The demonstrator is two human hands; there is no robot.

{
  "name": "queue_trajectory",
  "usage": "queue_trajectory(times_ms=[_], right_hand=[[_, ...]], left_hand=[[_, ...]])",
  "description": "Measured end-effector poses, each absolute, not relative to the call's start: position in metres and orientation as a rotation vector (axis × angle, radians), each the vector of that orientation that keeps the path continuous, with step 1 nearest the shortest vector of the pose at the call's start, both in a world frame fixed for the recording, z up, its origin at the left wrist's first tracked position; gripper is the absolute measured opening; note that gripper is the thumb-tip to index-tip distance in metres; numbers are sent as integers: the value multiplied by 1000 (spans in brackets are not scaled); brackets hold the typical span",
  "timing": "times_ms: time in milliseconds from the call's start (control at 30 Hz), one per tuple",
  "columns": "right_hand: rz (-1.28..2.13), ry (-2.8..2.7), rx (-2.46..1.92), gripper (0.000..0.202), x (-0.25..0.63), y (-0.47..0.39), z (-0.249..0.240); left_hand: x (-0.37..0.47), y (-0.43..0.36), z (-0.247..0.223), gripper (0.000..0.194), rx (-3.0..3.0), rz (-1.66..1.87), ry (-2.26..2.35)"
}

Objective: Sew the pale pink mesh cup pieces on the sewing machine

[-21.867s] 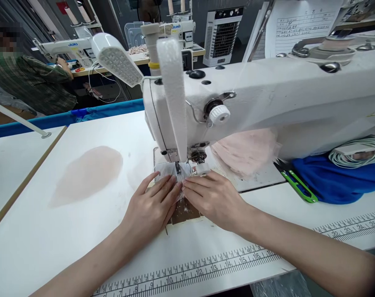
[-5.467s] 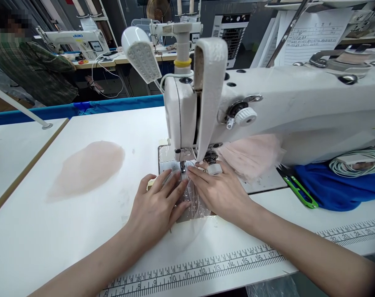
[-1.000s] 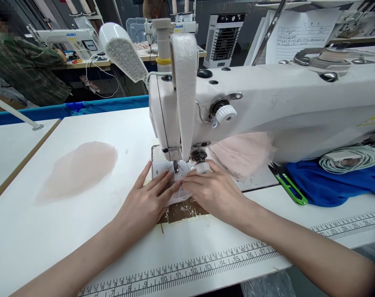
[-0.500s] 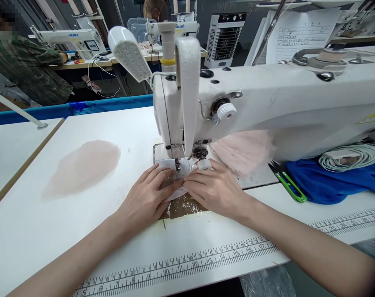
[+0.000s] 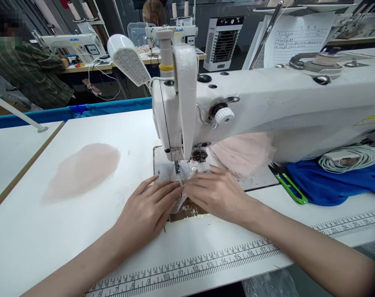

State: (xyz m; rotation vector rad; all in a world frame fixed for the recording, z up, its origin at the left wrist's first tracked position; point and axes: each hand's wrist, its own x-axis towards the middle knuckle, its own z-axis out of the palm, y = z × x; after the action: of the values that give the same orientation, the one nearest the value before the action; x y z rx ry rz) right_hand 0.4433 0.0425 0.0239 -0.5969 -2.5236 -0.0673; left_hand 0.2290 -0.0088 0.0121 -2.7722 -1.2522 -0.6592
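A small piece of sheer whitish fabric [image 5: 179, 203] lies under the presser foot [image 5: 177, 166] of a white sewing machine [image 5: 255, 99]. My left hand [image 5: 148, 206] is at its left side, fingertips closed on the fabric close in front of the foot; its thumb is mostly hidden beneath. From the right, my right hand [image 5: 218, 192] has its fingers pressed together on the fabric's other edge. Fingertips of both hands nearly meet. Behind my right hand, a pile of pale pink sheer pieces [image 5: 244, 152] rests under the machine arm.
A single pink sheer piece [image 5: 85, 171] lies on the white table at left. Green thread snips [image 5: 288, 185], blue cloth [image 5: 332, 185] and a coiled cable [image 5: 351, 159] are at right. A printed ruler [image 5: 193, 266] runs along the front edge. A person [image 5: 26, 70] works beyond.
The fabric between my hands has turned, its loose end now pointing toward me. My left fingers have shifted slightly back and closer together. The view has tilted slightly.
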Motion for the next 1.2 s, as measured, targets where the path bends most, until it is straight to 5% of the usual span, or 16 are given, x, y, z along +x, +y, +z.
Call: queue_trajectory(times_ms=[333,833,1200], right_hand=[[55,-2289,-821,23,443,55,19],[-86,-2590,-699,22,445,37,27],[-136,-2638,-663,22,445,35,21]], left_hand=[[227,36,38,42,-3075,-755,-1867],[231,-5,20,28,-2679,-514,-1069],[231,-9,15,30,-2634,-444,-1035]])
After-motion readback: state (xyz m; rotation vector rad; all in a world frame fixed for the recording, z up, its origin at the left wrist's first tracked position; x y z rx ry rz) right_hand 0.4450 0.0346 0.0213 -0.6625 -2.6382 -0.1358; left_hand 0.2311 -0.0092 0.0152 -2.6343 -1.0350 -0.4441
